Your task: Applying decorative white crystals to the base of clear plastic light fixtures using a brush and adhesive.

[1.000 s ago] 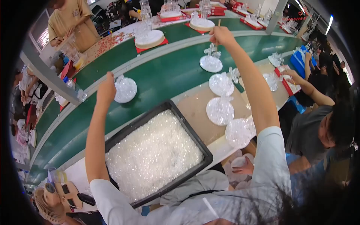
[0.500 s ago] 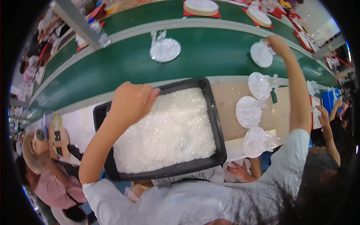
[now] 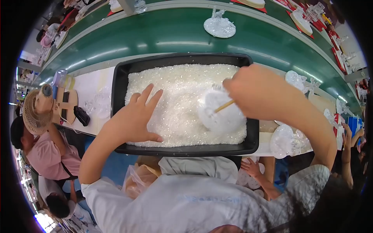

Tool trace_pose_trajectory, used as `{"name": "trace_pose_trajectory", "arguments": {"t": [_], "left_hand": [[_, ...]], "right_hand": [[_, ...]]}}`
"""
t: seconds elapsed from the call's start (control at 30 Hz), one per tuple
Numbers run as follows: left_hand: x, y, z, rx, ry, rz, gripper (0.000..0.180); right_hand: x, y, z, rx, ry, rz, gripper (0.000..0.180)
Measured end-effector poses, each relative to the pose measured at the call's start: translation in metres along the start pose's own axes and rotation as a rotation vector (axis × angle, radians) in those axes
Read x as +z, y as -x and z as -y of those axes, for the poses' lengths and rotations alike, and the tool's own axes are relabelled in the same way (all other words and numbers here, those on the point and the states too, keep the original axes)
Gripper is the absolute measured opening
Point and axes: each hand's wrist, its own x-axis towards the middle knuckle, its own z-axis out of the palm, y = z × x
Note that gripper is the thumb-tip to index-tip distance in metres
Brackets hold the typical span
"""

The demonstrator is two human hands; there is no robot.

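1 black tray [image 3: 186, 150] (rectangular) holds sparkling white granules [image 3: 176, 112].

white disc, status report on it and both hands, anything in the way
Left hand open over the granules. Right hand gripping white disc and thin stick. Disc blurred over black tray, contact with granules unclear. Right hand hides disc's upper right edge.

From my end, the central tray [image 3: 253, 136] looks like matt black plastic, its granules [image 3: 178, 105] rough and glittering like glass. Toward four o'clock in it I see a frosted-looking white disc [image 3: 221, 121] and a wood-like stick [image 3: 225, 106]; at twelve the green belt [image 3: 163, 40] shines smooth, and at six the shirt [image 3: 186, 209] is matt cloth
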Motion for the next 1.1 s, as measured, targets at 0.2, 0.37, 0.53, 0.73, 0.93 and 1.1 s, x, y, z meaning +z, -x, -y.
{"name": "trace_pose_trajectory", "arguments": {"t": [0.2,0.37,0.53,0.73,0.93,1.1], "left_hand": [[0.024,-0.014,-0.004,0.086,0.213,-0.054,0.094],[0.025,-0.044,-0.027,0.388,0.448,-0.079,0.081],[0.016,-0.040,-0.017,0.290,0.093,-0.215,0.095],[0.027,-0.031,-0.026,0.205,0.113,-0.099,0.093],[0.034,-0.032,-0.039,0.324,0.490,-0.124,0.084],[0.020,-0.017,-0.034,0.175,0.141,-0.285,0.090]], "right_hand": [[0.035,-0.014,0.022,0.015,-0.112,0.075,0.009],[0.041,0.005,0.029,0.180,-0.298,0.023,0.019],[0.022,0.023,-0.001,-0.408,-0.162,-0.261,0.060],[0.047,0.012,-0.002,-0.576,0.392,-0.342,0.030],[0.058,0.021,0.025,-0.489,0.378,-0.366,0.023],[0.056,0.024,0.022,-0.442,0.278,-0.371,0.028]]}}
